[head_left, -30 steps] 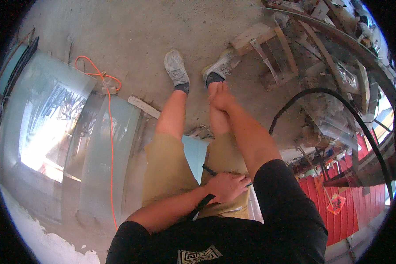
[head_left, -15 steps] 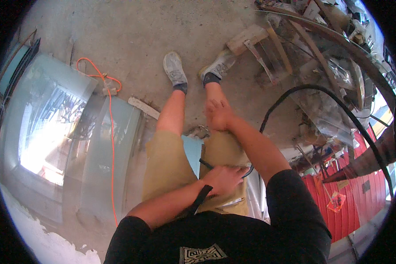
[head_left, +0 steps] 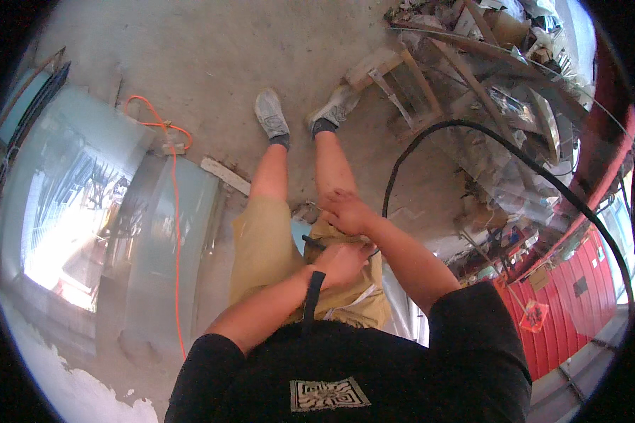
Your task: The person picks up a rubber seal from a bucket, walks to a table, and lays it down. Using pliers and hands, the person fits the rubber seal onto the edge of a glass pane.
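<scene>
I sit with my legs stretched forward, in tan shorts (head_left: 264, 240) and grey shoes (head_left: 271, 113). Across my right thigh, my left hand (head_left: 342, 262) is closed around a thick black cord (head_left: 312, 242), whose short end sticks out on the hand's left side. A long black cord (head_left: 473, 125) arches in from the right and passes behind my right forearm; it seems to be the same one. My right hand (head_left: 347, 211) lies over my right knee with its fingers spread, just beyond the left. A black strap (head_left: 313, 292) hangs at my left wrist.
Glass sheets (head_left: 166, 247) lean at the left, an orange cord (head_left: 176, 247) running over them. A white strip (head_left: 224, 175) lies beside my left leg. Wooden frames (head_left: 420, 81) and piled scraps (head_left: 508, 28) crowd the far right. Red panelling (head_left: 571, 296) stands at the right.
My right hand has drawn back from the shin to the knee. My left hand, still holding the cord, has shifted slightly forward, and the view has turned a little.
</scene>
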A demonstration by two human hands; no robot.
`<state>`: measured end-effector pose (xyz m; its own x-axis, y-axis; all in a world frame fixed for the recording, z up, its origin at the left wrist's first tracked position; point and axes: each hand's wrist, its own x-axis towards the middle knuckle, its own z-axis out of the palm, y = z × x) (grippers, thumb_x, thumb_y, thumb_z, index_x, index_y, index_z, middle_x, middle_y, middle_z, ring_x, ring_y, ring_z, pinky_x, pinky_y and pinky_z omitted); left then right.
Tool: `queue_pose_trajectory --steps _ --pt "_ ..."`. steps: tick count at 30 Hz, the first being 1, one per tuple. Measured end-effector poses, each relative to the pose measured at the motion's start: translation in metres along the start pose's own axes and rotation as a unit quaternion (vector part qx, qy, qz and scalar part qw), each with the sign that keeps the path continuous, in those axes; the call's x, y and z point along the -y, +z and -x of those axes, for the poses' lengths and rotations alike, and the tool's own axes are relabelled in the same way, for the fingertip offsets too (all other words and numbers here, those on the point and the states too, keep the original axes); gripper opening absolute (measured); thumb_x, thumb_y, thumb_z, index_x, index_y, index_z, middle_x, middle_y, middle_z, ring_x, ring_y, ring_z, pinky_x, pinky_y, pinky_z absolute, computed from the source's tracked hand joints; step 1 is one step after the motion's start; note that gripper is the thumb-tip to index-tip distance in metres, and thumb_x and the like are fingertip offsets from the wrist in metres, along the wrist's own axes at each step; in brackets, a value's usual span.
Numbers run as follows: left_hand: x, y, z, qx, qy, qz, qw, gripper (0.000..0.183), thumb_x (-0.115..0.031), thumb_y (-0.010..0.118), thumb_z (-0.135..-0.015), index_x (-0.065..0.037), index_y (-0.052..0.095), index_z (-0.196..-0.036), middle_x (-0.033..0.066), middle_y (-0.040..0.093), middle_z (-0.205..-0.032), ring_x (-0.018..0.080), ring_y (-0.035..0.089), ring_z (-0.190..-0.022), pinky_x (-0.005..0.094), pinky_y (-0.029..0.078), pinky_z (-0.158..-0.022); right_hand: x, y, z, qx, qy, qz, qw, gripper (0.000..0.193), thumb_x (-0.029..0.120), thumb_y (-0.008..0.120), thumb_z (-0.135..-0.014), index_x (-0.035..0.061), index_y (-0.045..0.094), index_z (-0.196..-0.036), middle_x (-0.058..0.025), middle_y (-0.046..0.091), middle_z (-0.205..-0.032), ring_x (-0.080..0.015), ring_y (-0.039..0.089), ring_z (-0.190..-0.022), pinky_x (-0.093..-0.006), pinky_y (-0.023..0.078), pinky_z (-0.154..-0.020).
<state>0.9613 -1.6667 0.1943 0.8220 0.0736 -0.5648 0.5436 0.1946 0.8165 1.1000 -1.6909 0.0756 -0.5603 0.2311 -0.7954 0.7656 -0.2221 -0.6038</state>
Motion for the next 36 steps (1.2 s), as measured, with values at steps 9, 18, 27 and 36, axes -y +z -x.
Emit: queue_pose_trajectory --steps 9,18,27,36 --pt "-0.018 -0.020 0.028 -0.110 0.072 -0.029 0.991 0.035 -0.015 0.056 -0.093 -0.004 0.063 -0.125 0.0211 0.069 -0.108 0.0401 0.068 -0.097 0.0513 0.056 -0.082 0.065 -0.062 0.090 -0.092 0.138 -0.094 0.982 0.051 0.041 0.054 -0.100 0.0118 0.055 -0.143 -0.0200 0.050 -0.151 -0.0404 0.052 -0.133 -0.0452 0.044 -0.110" --pt "-0.023 -0.029 0.049 -0.085 -0.048 -0.042 0.994 0.026 -0.011 0.057 -0.089 -0.003 0.066 -0.111 0.0217 0.071 -0.104 0.0392 0.070 -0.095 0.0507 0.057 -0.079 0.110 -0.083 0.087 -0.114 0.124 -0.121 0.978 0.052 0.037 0.056 -0.100 0.0113 0.053 -0.145 -0.0199 0.059 -0.139 -0.0392 0.057 -0.126 -0.0451 0.046 -0.107" --pt "-0.042 0.003 0.037 -0.148 -0.028 -0.022 0.988 0.022 -0.013 0.055 -0.091 -0.002 0.070 -0.103 0.0211 0.071 -0.100 0.0401 0.070 -0.090 0.0505 0.058 -0.077 0.100 -0.094 0.129 -0.119 0.155 -0.126 0.973 0.047 0.037 0.055 -0.099 0.0108 0.057 -0.139 -0.0225 0.062 -0.130 -0.0421 0.057 -0.122 -0.0481 0.046 -0.103" --pt "-0.053 0.015 0.014 -0.090 -0.097 -0.024 0.991 0.025 -0.021 0.062 -0.091 -0.004 0.067 -0.109 0.0160 0.068 -0.109 0.0411 0.067 -0.098 0.0519 0.055 -0.083 0.059 -0.079 0.187 0.018 0.052 -0.086 0.995 0.044 0.044 0.045 -0.106 0.0091 0.068 -0.119 -0.0181 0.070 -0.118 -0.0404 0.060 -0.117 -0.0511 0.043 -0.105"
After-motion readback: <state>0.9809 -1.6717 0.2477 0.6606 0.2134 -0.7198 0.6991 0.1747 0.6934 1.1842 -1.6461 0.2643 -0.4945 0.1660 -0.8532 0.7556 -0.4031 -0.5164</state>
